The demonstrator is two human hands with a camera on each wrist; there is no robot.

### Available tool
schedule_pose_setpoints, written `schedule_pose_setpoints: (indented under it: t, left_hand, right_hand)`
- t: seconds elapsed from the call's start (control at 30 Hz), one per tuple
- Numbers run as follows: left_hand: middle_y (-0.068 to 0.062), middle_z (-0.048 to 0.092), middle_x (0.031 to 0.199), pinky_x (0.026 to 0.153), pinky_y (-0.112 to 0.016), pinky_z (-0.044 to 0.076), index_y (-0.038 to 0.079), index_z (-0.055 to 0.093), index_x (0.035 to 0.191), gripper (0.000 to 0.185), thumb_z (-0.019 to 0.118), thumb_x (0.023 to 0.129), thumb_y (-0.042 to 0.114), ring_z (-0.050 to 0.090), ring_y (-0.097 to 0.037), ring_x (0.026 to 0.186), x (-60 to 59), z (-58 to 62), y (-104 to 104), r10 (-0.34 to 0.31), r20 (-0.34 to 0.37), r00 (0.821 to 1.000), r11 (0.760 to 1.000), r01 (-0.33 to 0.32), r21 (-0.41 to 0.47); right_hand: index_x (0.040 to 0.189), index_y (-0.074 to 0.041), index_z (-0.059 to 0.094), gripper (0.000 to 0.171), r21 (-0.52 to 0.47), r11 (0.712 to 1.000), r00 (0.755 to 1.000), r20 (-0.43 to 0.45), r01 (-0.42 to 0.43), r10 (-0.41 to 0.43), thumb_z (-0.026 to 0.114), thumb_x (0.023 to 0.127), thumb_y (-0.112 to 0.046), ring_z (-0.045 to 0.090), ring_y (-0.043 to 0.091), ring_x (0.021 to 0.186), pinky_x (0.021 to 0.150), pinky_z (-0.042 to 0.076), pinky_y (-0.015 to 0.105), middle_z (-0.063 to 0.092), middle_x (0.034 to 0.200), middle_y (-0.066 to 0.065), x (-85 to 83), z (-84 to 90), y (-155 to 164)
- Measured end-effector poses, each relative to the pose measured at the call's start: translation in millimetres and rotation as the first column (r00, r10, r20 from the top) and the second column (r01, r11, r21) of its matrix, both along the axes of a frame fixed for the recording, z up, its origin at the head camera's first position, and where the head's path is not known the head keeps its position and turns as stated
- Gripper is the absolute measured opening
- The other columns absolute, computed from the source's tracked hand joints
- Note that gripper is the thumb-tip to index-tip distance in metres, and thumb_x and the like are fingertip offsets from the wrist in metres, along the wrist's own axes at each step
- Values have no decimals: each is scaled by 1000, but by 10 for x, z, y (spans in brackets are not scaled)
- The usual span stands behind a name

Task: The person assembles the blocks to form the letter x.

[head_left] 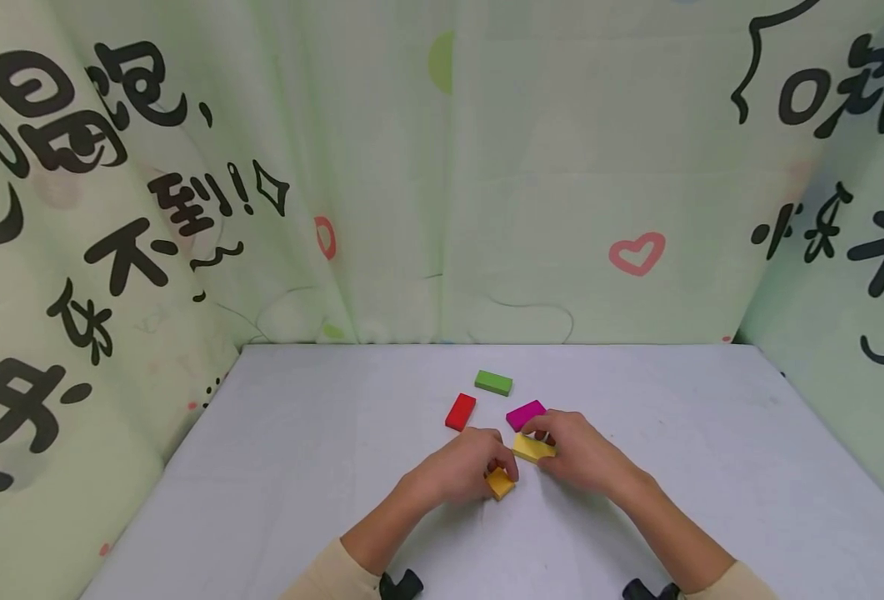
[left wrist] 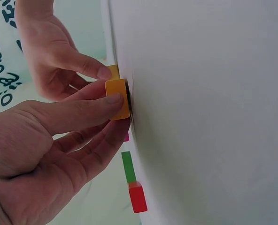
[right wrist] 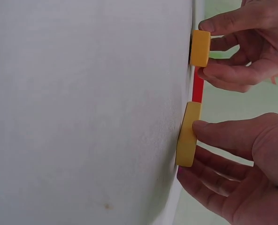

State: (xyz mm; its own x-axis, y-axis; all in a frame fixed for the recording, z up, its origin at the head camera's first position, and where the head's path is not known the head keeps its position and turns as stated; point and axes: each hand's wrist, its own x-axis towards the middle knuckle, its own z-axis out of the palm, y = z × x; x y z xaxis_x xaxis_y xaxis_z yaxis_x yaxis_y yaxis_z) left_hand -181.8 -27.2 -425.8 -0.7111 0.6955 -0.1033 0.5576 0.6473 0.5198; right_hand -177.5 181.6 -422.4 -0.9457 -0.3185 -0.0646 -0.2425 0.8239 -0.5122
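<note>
My left hand (head_left: 464, 465) pinches an orange block (head_left: 500, 484) between thumb and fingers, low over the white tabletop. To its right, my right hand (head_left: 581, 452) grips a longer yellow block (head_left: 532, 448), thumb on the near side and fingers on the far side. Just behind the yellow block lies a magenta block (head_left: 525, 414), close to the right fingertips. Beyond the left hand sits a red block (head_left: 460, 411). In the right wrist view the yellow block (right wrist: 189, 134) and the orange block (right wrist: 200, 48) stand a short gap apart.
A green block (head_left: 493, 383) lies farthest back on the white table (head_left: 322, 450). Pale green curtains (head_left: 382, 183) with black lettering hang behind the table and along both sides.
</note>
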Motion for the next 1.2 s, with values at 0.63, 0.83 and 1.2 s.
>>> schedule_pose_setpoints:
  t: [0.63, 0.83, 1.2]
  left_hand:
    - [4, 64, 95, 73, -12, 50, 15, 81, 103, 23, 85, 84, 3, 60, -7, 86, 14, 3, 9, 8, 7, 1000, 1000, -8, -7]
    - [6, 65, 99, 77, -12, 51, 17, 80, 108, 28, 85, 84, 3, 59, -5, 89, 10, -5, -6, 6, 6, 1000, 1000, -6, -28]
    - [7, 67, 123, 98, -21, 54, 23, 76, 125, 40, 82, 89, 10, 61, -9, 117, 138, 41, -230, -34, -108, 994, 990, 19, -137]
  right_hand:
    - [116, -6, 74, 38, 26, 1000, 1000, -2, -15, 15, 86, 81, -2, 64, 15, 92, 86, 62, 37, 71, 98, 1, -23, -4, -36]
    - [117, -7, 74, 38, 36, 999, 1000, -2, -14, 14, 86, 81, -3, 63, 15, 92, 86, 61, 38, 71, 99, 1, -27, -3, -35]
    - [117, -6, 74, 36, 32, 999, 1000, -2, -14, 14, 84, 83, -1, 63, 16, 92, 87, 61, 39, 70, 98, 2, -29, -22, -18]
